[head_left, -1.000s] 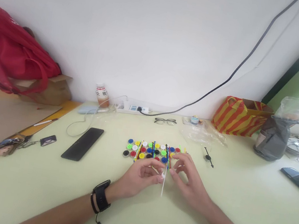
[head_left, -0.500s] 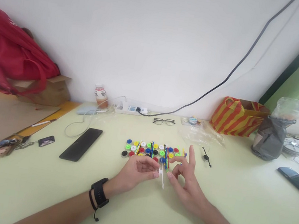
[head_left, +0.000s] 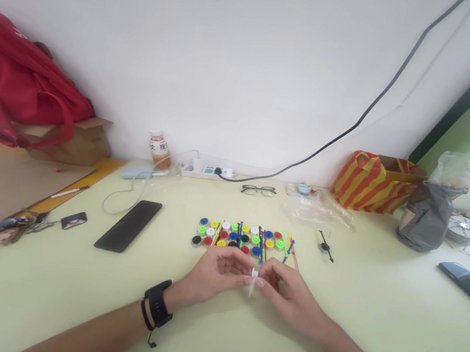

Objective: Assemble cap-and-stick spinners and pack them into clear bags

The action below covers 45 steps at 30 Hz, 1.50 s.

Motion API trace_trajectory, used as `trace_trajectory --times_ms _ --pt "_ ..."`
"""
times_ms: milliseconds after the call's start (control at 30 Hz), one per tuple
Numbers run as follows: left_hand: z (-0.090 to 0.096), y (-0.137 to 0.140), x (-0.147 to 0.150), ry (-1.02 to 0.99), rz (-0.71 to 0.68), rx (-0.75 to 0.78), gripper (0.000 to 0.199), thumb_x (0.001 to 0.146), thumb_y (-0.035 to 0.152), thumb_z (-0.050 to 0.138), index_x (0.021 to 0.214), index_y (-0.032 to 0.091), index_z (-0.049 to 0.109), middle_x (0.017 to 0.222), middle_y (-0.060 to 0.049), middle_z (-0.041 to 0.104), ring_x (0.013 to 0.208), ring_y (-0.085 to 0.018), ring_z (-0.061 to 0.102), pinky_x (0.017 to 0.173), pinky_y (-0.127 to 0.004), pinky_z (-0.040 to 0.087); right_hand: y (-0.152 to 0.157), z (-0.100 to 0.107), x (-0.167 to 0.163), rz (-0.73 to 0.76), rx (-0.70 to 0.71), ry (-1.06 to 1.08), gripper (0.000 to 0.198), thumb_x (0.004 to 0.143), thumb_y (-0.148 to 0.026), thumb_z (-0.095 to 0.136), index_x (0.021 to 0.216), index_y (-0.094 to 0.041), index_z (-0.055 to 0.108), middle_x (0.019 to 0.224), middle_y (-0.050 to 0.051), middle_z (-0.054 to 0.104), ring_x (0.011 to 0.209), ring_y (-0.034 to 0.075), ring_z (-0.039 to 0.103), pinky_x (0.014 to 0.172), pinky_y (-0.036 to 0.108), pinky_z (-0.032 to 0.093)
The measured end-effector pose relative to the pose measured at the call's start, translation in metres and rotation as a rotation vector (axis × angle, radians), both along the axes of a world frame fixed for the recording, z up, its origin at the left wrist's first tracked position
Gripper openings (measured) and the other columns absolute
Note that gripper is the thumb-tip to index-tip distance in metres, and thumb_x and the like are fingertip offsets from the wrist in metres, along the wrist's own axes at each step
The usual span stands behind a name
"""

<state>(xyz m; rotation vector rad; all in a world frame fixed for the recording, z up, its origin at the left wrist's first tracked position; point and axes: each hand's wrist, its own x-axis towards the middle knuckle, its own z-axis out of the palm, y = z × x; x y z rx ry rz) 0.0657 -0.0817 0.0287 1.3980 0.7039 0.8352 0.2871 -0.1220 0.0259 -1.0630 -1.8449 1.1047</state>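
Between the fingertips of both hands is a small white arrow spinner [head_left: 254, 275], its pointer blurred and slanting down toward me. My left hand [head_left: 218, 273] pinches it from the left, fingers curled. From the other side the thumb and fingers of my right hand [head_left: 291, 295] close on it. Just beyond the hands lie rows of round spinner bases [head_left: 223, 234] in several colours. Thin plastic arrows [head_left: 240, 234] in several colours lie across and beside them; my hands partly cover the nearest row. Off to the right rests a black arrow spinner [head_left: 324, 247] with a round base.
A black phone [head_left: 128, 226] lies left of the bases. Behind them are eyeglasses [head_left: 258, 190], a power strip [head_left: 203, 172] and clear plastic packaging [head_left: 315, 211]. A striped bag [head_left: 374, 185] and a grey bag [head_left: 425, 219] stand at the right, near a dark phone [head_left: 469, 290].
My right hand has lowered its raised index finger and moved in to the left, closing on the spinner. The white pointer has turned and now blurs. My left hand keeps its hold.
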Motion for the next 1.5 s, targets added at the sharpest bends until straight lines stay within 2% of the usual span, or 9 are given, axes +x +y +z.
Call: trace_trajectory --times_ms 233,433,567,700,867,1067,1200,1300,1500 --pt "-0.001 -0.003 0.001 0.002 -0.015 0.019 0.028 0.076 0.028 0.089 0.097 0.015 0.078 0.102 -0.011 0.080 0.093 -0.022 0.075 0.091 -0.036 0.061 0.001 -0.001 -0.002 0.011 -0.006 -0.055 0.040 0.104 -0.058 0.046 0.087 -0.022 0.055 0.073 -0.002 0.050 0.066 0.015 0.045 0.058 0.026 0.037" --pt "0.001 -0.005 0.001 0.079 -0.023 0.198 0.029 0.079 0.030 0.087 0.103 0.017 0.078 0.105 -0.010 0.078 0.095 -0.022 0.073 0.091 -0.036 0.060 0.000 -0.002 -0.001 0.038 0.088 -0.139 0.037 0.108 -0.049 0.038 0.085 -0.023 0.048 0.071 -0.003 0.047 0.062 0.014 0.042 0.057 0.026 0.034" --pt "0.001 -0.006 0.001 0.194 0.054 0.235 0.034 0.085 0.034 0.081 0.115 0.019 0.073 0.113 -0.010 0.076 0.092 -0.020 0.073 0.087 -0.033 0.059 0.014 0.000 0.027 -0.221 0.300 -0.272 0.031 0.107 -0.039 0.038 0.082 -0.023 0.045 0.071 -0.002 0.048 0.063 0.016 0.045 0.059 0.028 0.035" --pt "0.001 -0.007 0.002 0.263 0.102 0.265 0.026 0.090 0.036 0.074 0.109 0.019 0.073 0.104 -0.009 0.077 0.084 -0.018 0.071 0.077 -0.030 0.057 0.038 -0.003 0.075 -0.550 0.442 -0.594 0.027 0.102 -0.035 0.043 0.078 -0.023 0.047 0.072 0.001 0.054 0.065 0.018 0.049 0.063 0.032 0.036" --pt "0.000 -0.009 0.002 0.291 0.123 0.336 0.019 0.092 0.033 0.071 0.105 0.019 0.074 0.097 -0.007 0.077 0.080 -0.017 0.069 0.071 -0.027 0.055 0.051 -0.021 0.103 -0.584 0.427 -1.060 0.031 0.096 -0.030 0.045 0.067 -0.021 0.053 0.093 0.011 0.060 0.087 0.027 0.052 0.075 0.041 0.039" --pt "-0.002 -0.010 -0.001 0.316 0.148 0.437 0.016 0.094 0.030 0.067 0.104 0.020 0.074 0.091 -0.006 0.076 0.076 -0.016 0.067 0.067 -0.026 0.053 0.058 -0.031 0.105 -0.611 0.398 -1.270 0.025 0.097 -0.026 0.043 0.086 -0.020 0.065 0.105 0.014 0.058 0.093 0.030 0.050 0.076 0.045 0.038" --pt "0.004 -0.006 -0.005 0.391 0.207 0.597 0.014 0.095 0.028 0.064 0.105 0.023 0.074 0.092 -0.004 0.077 0.075 -0.016 0.067 0.067 -0.027 0.051 0.062 -0.035 0.114 -0.664 0.365 -1.247 0.026 0.097 -0.030 0.045 0.085 -0.020 0.066 0.102 0.013 0.057 0.094 0.031 0.049 0.080 0.048 0.038" --pt "0.022 0.005 -0.016 0.531 0.300 0.720 0.014 0.096 0.029 0.061 0.101 0.025 0.074 0.095 -0.004 0.077 0.077 -0.018 0.067 0.069 -0.028 0.049 0.063 -0.036 0.119 -0.695 0.361 -1.150 0.031 0.096 -0.038 0.047 0.077 -0.020 0.063 0.098 0.012 0.057 0.097 0.032 0.049 0.083 0.049 0.038" --pt "0.062 0.041 -0.096 1.198 0.583 0.738 0.045 0.089 0.053 0.062 0.122 0.024 0.066 0.113 -0.009 0.074 0.100 -0.031 0.067 0.087 -0.041 0.046 0.060 -0.031 0.118 -0.794 0.452 -0.934 0.042 0.099 -0.054 0.042 0.080 -0.022 0.062 0.103 0.013 0.060 0.101 0.034 0.050 0.083 0.049 0.039"
